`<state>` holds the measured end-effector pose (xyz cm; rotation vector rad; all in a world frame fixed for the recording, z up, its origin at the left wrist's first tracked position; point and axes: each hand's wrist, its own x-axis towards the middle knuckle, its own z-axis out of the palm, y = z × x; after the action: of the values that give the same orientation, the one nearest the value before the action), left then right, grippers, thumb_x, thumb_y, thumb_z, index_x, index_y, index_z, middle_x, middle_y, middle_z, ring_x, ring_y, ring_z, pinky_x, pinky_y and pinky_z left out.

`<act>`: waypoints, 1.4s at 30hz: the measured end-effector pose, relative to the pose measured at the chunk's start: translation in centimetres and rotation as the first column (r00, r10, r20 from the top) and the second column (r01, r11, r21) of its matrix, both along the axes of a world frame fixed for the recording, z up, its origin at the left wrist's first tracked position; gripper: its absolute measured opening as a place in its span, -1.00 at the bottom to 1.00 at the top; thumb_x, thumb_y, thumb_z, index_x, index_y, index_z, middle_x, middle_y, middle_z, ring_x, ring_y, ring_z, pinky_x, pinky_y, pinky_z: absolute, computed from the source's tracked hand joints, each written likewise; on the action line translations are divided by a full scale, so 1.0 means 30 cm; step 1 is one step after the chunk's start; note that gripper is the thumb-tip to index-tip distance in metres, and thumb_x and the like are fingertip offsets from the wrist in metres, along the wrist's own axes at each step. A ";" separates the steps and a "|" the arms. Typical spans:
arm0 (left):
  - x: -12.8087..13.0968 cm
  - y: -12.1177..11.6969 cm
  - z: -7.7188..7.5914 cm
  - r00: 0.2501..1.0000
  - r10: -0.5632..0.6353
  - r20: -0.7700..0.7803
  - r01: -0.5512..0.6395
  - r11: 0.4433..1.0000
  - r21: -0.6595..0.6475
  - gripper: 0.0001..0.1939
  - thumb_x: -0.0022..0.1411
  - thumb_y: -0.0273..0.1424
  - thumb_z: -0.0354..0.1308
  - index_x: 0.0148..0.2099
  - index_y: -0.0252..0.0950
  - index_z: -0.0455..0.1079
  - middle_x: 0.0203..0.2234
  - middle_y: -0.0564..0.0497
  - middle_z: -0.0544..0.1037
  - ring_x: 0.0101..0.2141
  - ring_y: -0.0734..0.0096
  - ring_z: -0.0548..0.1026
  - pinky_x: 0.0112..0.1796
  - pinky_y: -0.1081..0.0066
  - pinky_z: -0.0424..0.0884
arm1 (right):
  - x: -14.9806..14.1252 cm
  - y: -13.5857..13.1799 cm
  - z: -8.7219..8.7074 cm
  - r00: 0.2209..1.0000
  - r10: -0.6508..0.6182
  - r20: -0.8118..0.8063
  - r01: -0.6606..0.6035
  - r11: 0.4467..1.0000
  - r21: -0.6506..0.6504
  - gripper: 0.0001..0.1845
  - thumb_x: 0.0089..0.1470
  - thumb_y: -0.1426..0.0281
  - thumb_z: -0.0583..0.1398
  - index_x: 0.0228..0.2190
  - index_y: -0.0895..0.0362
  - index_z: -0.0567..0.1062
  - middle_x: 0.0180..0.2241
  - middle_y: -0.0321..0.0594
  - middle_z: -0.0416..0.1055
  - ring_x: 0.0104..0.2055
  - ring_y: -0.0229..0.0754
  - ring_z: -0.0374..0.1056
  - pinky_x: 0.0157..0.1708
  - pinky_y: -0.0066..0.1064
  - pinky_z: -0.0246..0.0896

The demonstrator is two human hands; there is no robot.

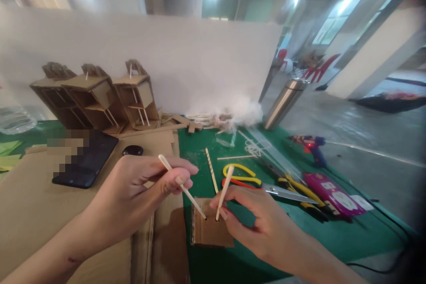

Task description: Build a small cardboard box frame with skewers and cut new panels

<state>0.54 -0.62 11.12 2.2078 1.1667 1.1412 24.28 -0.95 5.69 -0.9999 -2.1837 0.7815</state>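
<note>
A thin wooden stick (191,196) is pinched between the thumb and fingers of my left hand (143,193). It slants down to the right, its lower tip at a dark hole in a small cardboard piece (213,234). My right hand (262,217) pinches a second wooden stick (226,188), held more upright, whose lower end meets another hole beside the first. How deep either tip sits cannot be made out. The cardboard piece lies on the green tabletop, below both hands. Just behind my right hand lie scissors (289,193) with yellow and red handles.
Large cardboard sheets (163,248) cover the left side, carrying a black tablet (93,159) and a mouse (133,150). Cardboard structures (136,97) stand behind. To the right are a glue gun (311,144), a purple box (333,193) and a steel flask (286,103). A spiral-marked stick (211,169) lies ahead.
</note>
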 end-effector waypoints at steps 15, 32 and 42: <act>0.023 -0.031 0.011 0.998 -0.015 -0.062 0.019 0.998 0.063 -0.79 0.32 -0.23 0.12 -0.25 -0.09 0.59 -0.46 0.14 0.65 -0.56 0.47 0.55 -0.54 0.54 0.43 | -0.018 -0.016 0.007 1.000 0.016 -0.015 -0.018 0.994 -0.108 -0.86 0.24 0.41 0.06 -0.34 0.10 0.40 -0.38 -0.27 0.47 -0.37 -0.27 0.36 -0.38 -0.46 0.27; 0.076 -0.061 -0.029 0.985 -0.090 -0.147 0.100 0.993 0.057 -0.74 0.36 -0.24 0.07 -0.13 -0.20 0.57 -0.31 0.06 0.67 -0.38 0.44 0.59 -0.43 0.55 0.42 | -0.009 -0.059 -0.013 0.995 -0.046 -0.090 0.043 0.998 -0.042 -0.91 0.22 0.42 0.09 -0.31 0.12 0.40 -0.34 -0.23 0.46 -0.29 -0.21 0.43 -0.27 -0.40 0.35; 0.084 -0.059 -0.044 0.988 -0.088 -0.126 0.098 0.992 0.079 -0.76 0.36 -0.26 0.08 -0.14 -0.21 0.55 -0.34 0.10 0.66 -0.44 0.51 0.56 -0.46 0.55 0.38 | -0.014 -0.063 -0.011 0.999 -0.035 -0.033 0.036 0.999 0.033 -0.90 0.21 0.46 0.08 -0.34 0.12 0.39 -0.41 -0.27 0.44 -0.35 -0.24 0.41 -0.35 -0.44 0.27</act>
<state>3.07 -2.38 9.81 2.4008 1.0676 1.0485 23.87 -2.82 5.37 -0.9998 -2.1391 0.7367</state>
